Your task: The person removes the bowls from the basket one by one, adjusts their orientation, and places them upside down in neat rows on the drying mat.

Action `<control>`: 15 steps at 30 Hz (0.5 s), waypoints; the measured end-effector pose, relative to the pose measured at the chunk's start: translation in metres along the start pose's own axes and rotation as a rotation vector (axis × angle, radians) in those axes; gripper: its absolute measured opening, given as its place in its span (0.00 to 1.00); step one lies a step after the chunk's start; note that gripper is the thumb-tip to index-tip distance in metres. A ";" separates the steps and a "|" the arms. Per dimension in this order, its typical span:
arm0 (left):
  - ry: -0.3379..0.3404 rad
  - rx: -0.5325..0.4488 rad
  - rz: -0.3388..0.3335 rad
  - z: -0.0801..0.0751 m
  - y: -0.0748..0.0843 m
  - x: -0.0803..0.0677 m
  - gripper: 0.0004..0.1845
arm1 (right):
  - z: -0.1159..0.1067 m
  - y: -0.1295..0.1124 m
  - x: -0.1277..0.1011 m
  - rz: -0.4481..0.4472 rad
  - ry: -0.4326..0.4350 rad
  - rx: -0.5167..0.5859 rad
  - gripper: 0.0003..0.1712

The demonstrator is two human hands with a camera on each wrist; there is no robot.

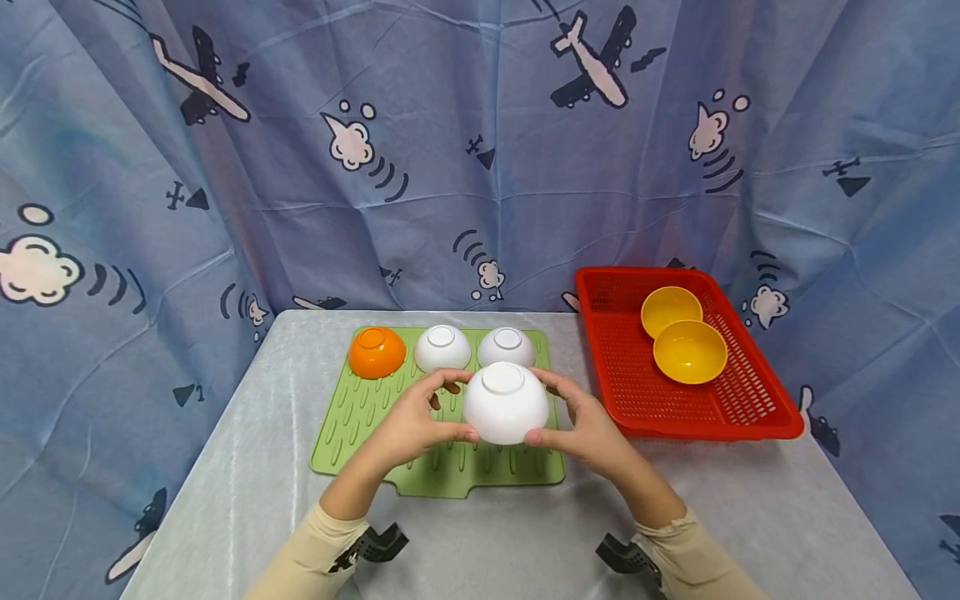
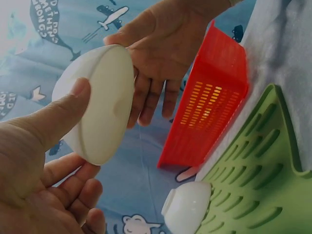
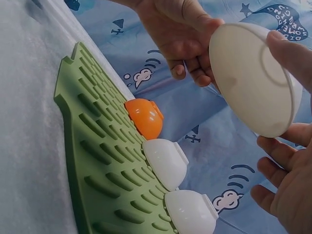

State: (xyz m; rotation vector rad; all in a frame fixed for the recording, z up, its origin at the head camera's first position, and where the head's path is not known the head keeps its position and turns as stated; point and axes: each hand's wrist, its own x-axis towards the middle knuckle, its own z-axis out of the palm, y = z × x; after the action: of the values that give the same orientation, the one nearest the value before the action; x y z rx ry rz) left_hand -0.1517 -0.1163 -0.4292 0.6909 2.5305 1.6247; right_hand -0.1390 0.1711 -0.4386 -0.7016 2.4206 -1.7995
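An upside-down white bowl is held a little above the front of the green ridged mat. My left hand grips its left side, thumb at the near rim and fingers over the far side. My right hand grips its right side the same way. In the left wrist view the left thumb presses the bowl, with the right hand behind it. The right wrist view shows the bowl between both hands.
An orange bowl and two white bowls sit upside down along the mat's back row. A red basket at the right holds two yellow bowls. Grey cloth covers the table; a blue curtain hangs behind.
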 end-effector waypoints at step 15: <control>-0.039 0.058 0.011 -0.012 -0.006 0.001 0.41 | 0.014 0.003 0.004 0.025 0.052 -0.140 0.53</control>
State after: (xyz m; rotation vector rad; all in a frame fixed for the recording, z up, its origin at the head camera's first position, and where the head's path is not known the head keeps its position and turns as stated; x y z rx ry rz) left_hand -0.1581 -0.1283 -0.4293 0.7355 2.5599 1.5312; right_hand -0.1390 0.1576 -0.4450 -0.6387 2.5972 -1.6725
